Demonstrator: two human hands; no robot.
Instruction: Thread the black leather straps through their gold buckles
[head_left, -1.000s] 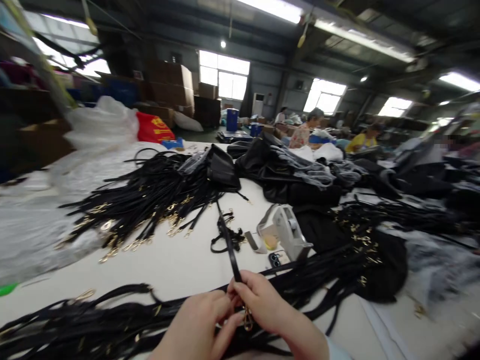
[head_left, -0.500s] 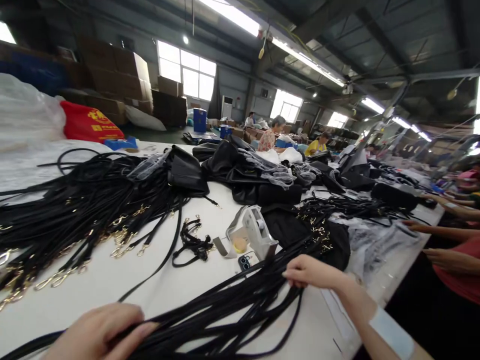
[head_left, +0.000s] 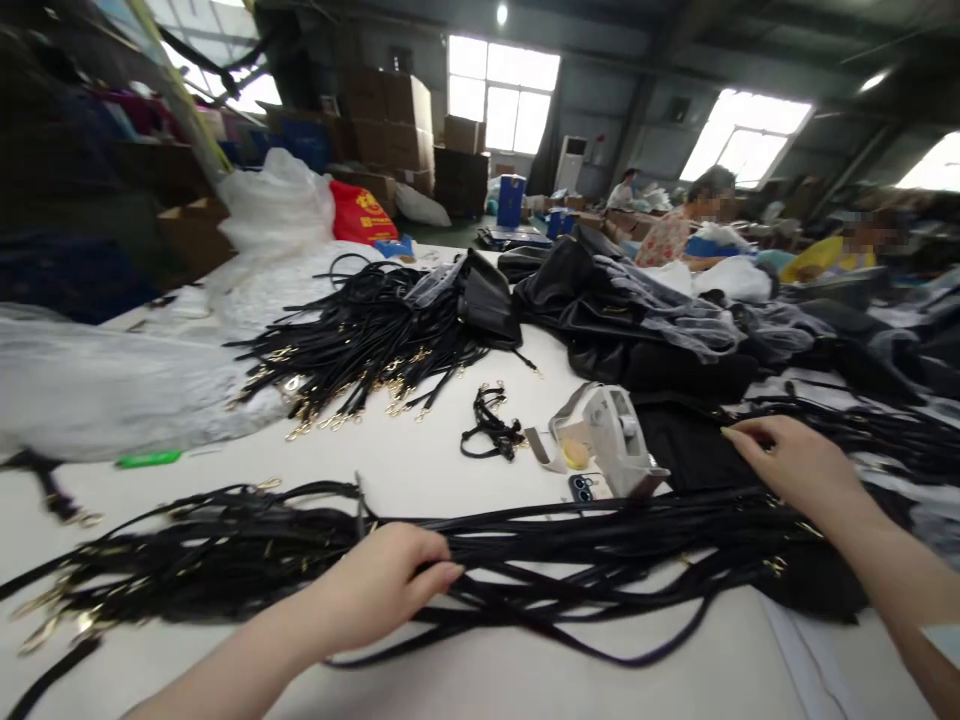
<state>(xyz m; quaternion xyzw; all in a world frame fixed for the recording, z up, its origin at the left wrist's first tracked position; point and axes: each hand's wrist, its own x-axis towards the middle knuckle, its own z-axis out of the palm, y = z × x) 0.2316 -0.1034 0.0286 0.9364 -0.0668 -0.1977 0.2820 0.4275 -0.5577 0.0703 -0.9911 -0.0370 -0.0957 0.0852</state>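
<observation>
A bundle of long black straps with gold-coloured clasps stretches across the white table in front of me. My left hand is closed around the straps, left of the middle. Over the right end of the bundle is my right hand, its thumb and fingertips drawn together; what they hold, if anything, is hidden. Just beyond those fingertips lies a black fabric piece. To the left, the strap ends spread into a tangled pile.
Another heap of black straps lies farther back. A small knot of short straps, a white device and a phone sit mid-table. Black bags are piled behind. Plastic sheeting covers the left side. People work beyond.
My view has swung to the left. My right hand has come off the middle of the straps and sits nearer their right end. My left hand stays on the bundle.
</observation>
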